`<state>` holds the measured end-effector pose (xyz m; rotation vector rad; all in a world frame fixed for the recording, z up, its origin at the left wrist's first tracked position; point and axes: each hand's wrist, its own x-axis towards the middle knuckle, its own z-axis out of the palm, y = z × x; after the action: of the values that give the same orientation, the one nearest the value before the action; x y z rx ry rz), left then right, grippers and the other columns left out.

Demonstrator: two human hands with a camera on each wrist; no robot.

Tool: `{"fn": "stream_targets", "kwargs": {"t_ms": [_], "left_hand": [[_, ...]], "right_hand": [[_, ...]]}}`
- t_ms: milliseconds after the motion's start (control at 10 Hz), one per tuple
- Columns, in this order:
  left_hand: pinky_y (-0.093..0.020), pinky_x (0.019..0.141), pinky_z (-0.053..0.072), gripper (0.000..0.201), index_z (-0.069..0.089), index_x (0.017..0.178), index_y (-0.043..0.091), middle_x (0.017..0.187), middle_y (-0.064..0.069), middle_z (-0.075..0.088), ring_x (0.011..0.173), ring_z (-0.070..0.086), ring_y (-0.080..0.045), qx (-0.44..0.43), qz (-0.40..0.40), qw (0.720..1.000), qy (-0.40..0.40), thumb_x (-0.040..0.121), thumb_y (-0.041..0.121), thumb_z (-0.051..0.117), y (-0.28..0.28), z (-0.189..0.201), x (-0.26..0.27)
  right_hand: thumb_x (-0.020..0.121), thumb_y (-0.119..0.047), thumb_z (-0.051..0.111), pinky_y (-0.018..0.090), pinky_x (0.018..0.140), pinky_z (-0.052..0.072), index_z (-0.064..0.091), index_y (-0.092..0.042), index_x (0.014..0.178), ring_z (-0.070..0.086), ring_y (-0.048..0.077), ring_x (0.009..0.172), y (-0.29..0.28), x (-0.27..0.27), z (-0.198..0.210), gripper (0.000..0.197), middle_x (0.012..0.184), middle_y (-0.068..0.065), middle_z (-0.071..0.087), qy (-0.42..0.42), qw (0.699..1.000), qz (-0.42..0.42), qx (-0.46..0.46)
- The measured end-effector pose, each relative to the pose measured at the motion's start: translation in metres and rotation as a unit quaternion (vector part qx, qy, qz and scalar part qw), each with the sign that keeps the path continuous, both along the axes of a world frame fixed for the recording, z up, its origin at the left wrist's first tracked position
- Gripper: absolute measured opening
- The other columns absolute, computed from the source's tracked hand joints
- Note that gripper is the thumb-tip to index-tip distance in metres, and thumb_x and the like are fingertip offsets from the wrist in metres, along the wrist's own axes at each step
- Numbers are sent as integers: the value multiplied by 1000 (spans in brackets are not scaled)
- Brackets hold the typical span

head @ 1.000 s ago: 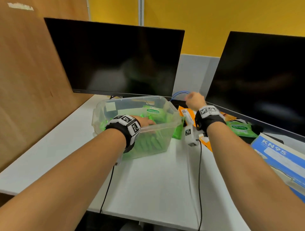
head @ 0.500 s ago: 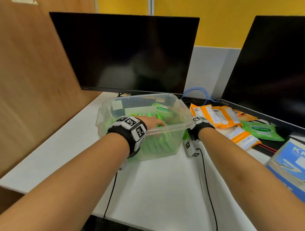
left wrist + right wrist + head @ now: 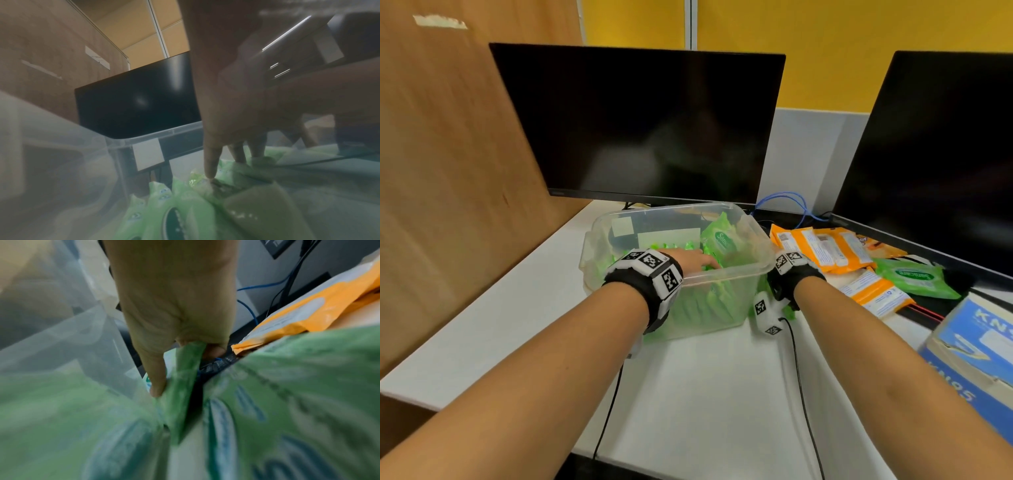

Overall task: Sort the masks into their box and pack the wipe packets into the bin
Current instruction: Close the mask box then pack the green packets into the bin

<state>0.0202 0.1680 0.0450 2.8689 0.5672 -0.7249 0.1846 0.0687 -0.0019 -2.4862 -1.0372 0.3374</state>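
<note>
A clear plastic bin stands mid-desk, holding several green wipe packets on edge. My left hand is inside it, its straight fingers pressing on the packet tops. My right hand is low beside the bin's right wall; in the head view only its wristband shows. It pinches the edge of a green wipe packet between thumb and fingers. Orange packets and one green packet lie on the desk to the right. A blue KN95 mask box sits at the far right.
Two dark monitors stand close behind the bin and the packets. A wooden partition closes the left side. Blue cables loop at the back. Black wrist cables trail over the white desk in front.
My right hand dropped from up near the back cables to the bin's right side and took hold of a green packet. The left hand stayed in the bin.
</note>
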Motion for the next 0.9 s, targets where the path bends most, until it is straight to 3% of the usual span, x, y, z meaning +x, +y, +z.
{"fn": "stream_targets", "kwargs": {"t_ms": [100, 200, 300, 400, 500, 600, 700, 800, 900], "left_hand": [[-47, 116, 15, 43, 29, 147, 34, 158, -2, 18, 144, 21, -29, 3, -7, 1000, -2, 104, 29, 32, -1, 2, -2], [-47, 116, 13, 43, 29, 147, 34, 159, -1, 17, 145, 20, -29, 2, -7, 1000, -3, 104, 31, 31, -3, 2, -2], [-46, 116, 14, 44, 29, 147, 33, 159, -1, 17, 145, 20, -29, 11, -5, 1000, -9, 104, 30, 31, -5, 4, -3], [-46, 117, 20, 48, 28, 147, 36, 158, 4, 20, 144, 24, -25, 21, -2, 1000, -14, 102, 24, 41, 2, -2, -3], [-41, 115, 24, 47, 32, 142, 42, 156, 7, 25, 142, 30, -23, 8, 15, 999, -30, 100, 25, 45, 6, -5, -6], [-36, 114, 24, 50, 37, 145, 17, 153, -7, 33, 141, 32, -25, -12, 68, 996, -64, 99, 35, 44, 6, 0, -6], [-35, 113, 25, 56, 38, 142, 0, 149, -18, 36, 139, 34, -30, -49, 139, 985, -94, 101, 38, 38, -20, 22, -26], [-36, 112, 26, 46, 38, 143, 4, 148, -17, 38, 138, 35, -32, -42, 126, 987, -94, 104, 27, 32, -18, 16, -25], [-37, 111, 31, 41, 40, 143, 15, 148, -11, 41, 135, 41, -30, -24, 92, 990, -106, 102, 17, 37, -22, 17, -27]], "right_hand": [[99, -11, 45, 29, 78, 38, 53, 1, 127, 52, 33, 121, -13, 6, 19, 32, 131, 21, 55, 0, 1000, 12, -28], [92, -17, 58, 36, 70, 50, 58, -5, 110, 61, 27, 95, -19, 13, 32, 21, 103, 11, 60, -2, 997, -32, 70], [91, -23, 60, 36, 69, 47, 52, -9, 102, 60, 28, 88, -34, -3, 70, 19, 96, 8, 59, -55, 989, -38, 128], [93, -27, 58, 28, 61, 43, 49, -10, 107, 56, 22, 83, -40, -30, 104, 24, 95, 5, 57, -104, 961, -33, 254], [89, -22, 63, 34, 64, 53, 45, -11, 113, 60, 24, 89, -33, -69, 122, 32, 103, 8, 60, -98, 971, 23, 219], [88, -8, 57, 42, 67, 49, 35, -11, 131, 62, 37, 94, -20, -101, 111, 48, 103, 17, 58, -157, 985, 53, 46], [94, -12, 48, 43, 82, 44, 40, -5, 133, 56, 39, 112, -6, -115, 90, 41, 121, 20, 58, -192, 975, 59, -97], [95, -16, 51, 39, 92, 46, 61, -5, 118, 60, 30, 111, 5, -121, 78, 27, 120, 13, 64, -203, 953, 82, -209], [88, -12, 61, 42, 89, 50, 63, -7, 116, 62, 32, 105, 8, -124, 72, 29, 117, 12, 65, -194, 940, 76, -271]]}}
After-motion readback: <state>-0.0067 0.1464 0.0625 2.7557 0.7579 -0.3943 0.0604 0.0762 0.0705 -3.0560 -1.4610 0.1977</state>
